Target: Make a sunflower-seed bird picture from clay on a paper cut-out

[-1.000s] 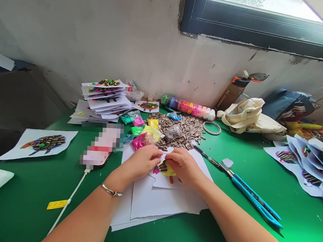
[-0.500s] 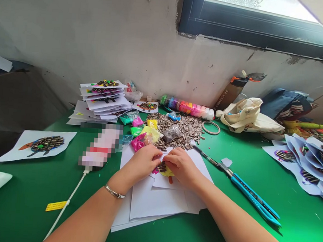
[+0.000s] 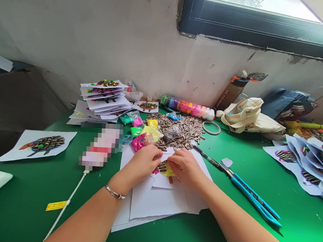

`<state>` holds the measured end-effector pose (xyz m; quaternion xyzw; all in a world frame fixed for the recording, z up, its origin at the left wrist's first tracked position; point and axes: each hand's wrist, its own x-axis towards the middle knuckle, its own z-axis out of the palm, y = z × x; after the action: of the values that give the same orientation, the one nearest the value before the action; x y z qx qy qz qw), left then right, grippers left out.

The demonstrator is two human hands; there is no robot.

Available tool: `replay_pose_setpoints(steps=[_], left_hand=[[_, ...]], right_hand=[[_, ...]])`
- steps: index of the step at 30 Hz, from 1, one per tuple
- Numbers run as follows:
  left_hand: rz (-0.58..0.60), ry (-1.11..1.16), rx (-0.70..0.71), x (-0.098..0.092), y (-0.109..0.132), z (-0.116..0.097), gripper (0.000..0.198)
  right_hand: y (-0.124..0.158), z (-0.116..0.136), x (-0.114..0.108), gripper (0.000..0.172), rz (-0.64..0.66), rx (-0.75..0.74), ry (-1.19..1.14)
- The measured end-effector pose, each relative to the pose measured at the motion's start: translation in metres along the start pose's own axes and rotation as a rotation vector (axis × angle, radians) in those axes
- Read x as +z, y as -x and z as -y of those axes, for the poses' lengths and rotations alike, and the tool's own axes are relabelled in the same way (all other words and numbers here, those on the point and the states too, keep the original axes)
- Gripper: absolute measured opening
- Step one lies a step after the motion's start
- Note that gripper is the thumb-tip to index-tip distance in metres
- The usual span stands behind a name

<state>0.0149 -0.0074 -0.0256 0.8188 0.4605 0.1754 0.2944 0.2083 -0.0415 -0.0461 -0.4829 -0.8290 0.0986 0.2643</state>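
On a stack of white paper sheets (image 3: 156, 203) lies a small yellow and pink clay figure (image 3: 166, 168) with dark sunflower seeds stuck on it. My left hand (image 3: 143, 163) curls against its left edge, fingers bent and pressed down beside the seeds. My right hand (image 3: 184, 167) covers its right side, fingertips pinched together just above the seeds; what they pinch is too small to see. A silver bracelet (image 3: 114, 193) sits on my left wrist.
A heap of sunflower seeds (image 3: 184, 131) and coloured clay bags (image 3: 142, 134) lie just beyond my hands. Blue-handled scissors (image 3: 251, 197) lie to the right. Finished seed pictures are stacked at back left (image 3: 105, 99), left (image 3: 38, 144) and right (image 3: 309, 159). A white cable (image 3: 66, 204) crosses the green table (image 3: 22, 200).
Almost nothing has moved; my right fingertips have shifted slightly over the seeds on the clay figure, and my left hand has stayed put.
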Motion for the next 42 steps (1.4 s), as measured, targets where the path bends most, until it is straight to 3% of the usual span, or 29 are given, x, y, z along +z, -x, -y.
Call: replay_pose_setpoints(steps=[11,15,19,30,42], left_hand=[[0.019,0.015,0.003,0.000,-0.001,0.003,0.017],[0.053,0.006,0.033,-0.002,-0.003,0.003,0.022],[0.033,-0.002,0.008,0.000,-0.002,0.004,0.018],[0.027,-0.003,-0.011,-0.001,-0.002,0.002,0.022],[0.020,-0.009,0.017,-0.002,-0.002,0.001,0.022]], right_hand=[[-0.001,-0.005,-0.003,0.024,-0.012,0.007,-0.037],[0.000,-0.027,-0.014,0.021,-0.142,0.186,-0.081],[0.001,-0.045,-0.019,0.020,-0.174,0.309,-0.005],[-0.018,-0.043,0.002,0.017,-0.087,0.258,0.304],[-0.013,-0.042,-0.002,0.021,-0.026,0.235,0.382]])
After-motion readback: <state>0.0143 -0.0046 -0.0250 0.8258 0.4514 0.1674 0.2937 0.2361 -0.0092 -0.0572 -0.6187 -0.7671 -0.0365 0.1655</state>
